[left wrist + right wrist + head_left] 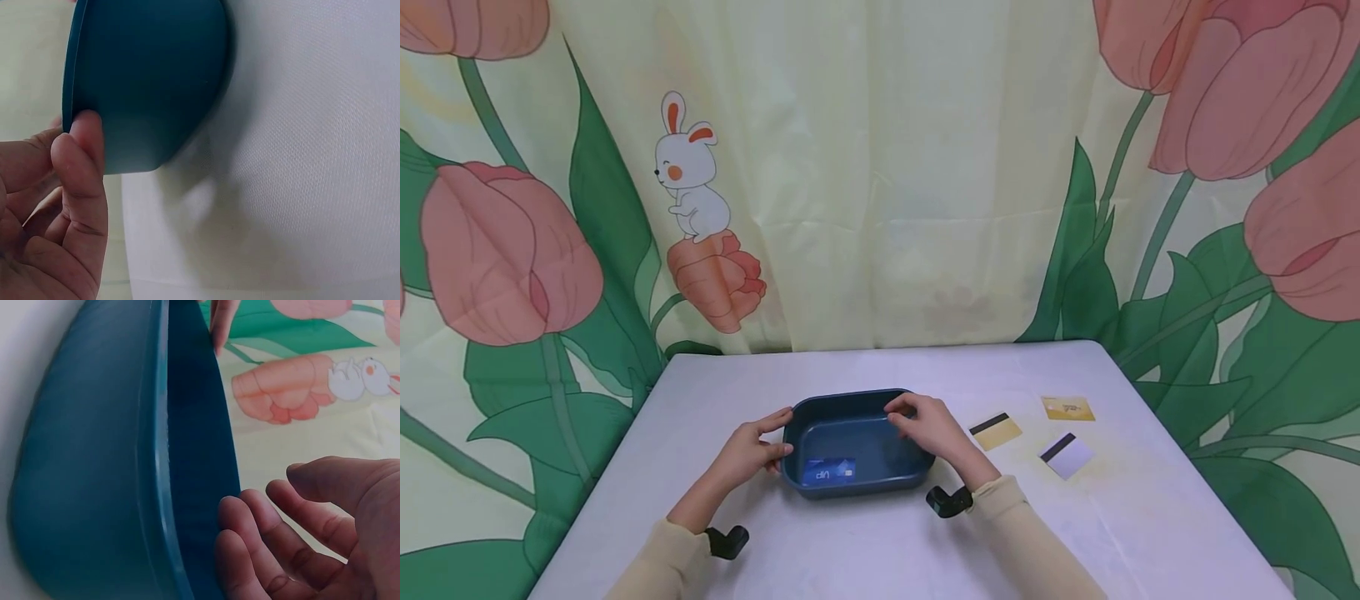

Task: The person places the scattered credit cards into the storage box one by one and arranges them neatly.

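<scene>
A dark blue rectangular tray (857, 486) with raised walls sits on the table. Inside it, near the front left, lies a blue card (829, 472) marked VIP. My left hand (751, 447) pinches the tray's left end; the left wrist view shows the finger and thumb at the rim (76, 56). Over the tray's right end hovers my right hand (928, 425), fingers loosely bent. In the right wrist view its thumb (325, 478) stands apart from the fingers (240, 531), with nothing between them.
Right of the tray lie a gold card with a dark stripe (996, 430), a yellow card (1067, 408) and a pale lilac card with a dark stripe (1067, 457). A curtain (880, 183) printed with tulips and a rabbit hangs behind the white table (865, 558).
</scene>
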The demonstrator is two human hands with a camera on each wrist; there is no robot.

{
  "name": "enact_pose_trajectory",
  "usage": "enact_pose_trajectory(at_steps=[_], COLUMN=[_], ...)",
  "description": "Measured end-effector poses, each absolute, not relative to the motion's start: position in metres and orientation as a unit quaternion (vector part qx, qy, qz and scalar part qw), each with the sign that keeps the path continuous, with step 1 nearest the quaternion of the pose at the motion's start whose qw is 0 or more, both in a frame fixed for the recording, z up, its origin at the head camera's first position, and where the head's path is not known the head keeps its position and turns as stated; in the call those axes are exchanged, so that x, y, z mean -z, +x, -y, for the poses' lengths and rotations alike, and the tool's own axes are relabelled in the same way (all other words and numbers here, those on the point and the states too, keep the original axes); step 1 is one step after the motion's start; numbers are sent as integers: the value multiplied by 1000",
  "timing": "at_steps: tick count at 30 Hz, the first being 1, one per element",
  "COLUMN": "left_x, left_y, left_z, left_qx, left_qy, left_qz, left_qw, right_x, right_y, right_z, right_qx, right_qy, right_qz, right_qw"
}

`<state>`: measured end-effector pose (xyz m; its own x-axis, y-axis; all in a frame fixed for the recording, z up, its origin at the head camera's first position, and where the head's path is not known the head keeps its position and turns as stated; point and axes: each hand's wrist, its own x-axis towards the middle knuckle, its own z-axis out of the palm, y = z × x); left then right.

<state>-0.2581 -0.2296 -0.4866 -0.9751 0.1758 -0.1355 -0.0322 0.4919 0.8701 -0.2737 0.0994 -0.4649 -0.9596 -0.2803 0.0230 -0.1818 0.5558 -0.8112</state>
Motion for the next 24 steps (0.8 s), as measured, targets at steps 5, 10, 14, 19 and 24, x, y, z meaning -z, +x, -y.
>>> enact_pose_trajectory(at_steps=[5,10,14,19,24], left_x=[486,486,486,487,490], left_y=[-258,-258,-257,-257,-258], left_z=[231,231,231,231,231], left_qx=[-504,-508,-510,-509,-508], left_qy=[45,47,44,45,47], left_qz=[-856,-853,-853,-853,-854], left_qw=[105,106,108,108,105], right_x=[463,464,464,464,462], right_y=[-274,-276,-276,-276,-278], right_z=[-103,-107,-109,-114,-120], right_qx=[457,457,466,491,491], right_qy=[-118,-117,-110,-97,-82], right_qz=[-880,-881,-877,-865,-867], right_qw=[51,42,43,31,18])
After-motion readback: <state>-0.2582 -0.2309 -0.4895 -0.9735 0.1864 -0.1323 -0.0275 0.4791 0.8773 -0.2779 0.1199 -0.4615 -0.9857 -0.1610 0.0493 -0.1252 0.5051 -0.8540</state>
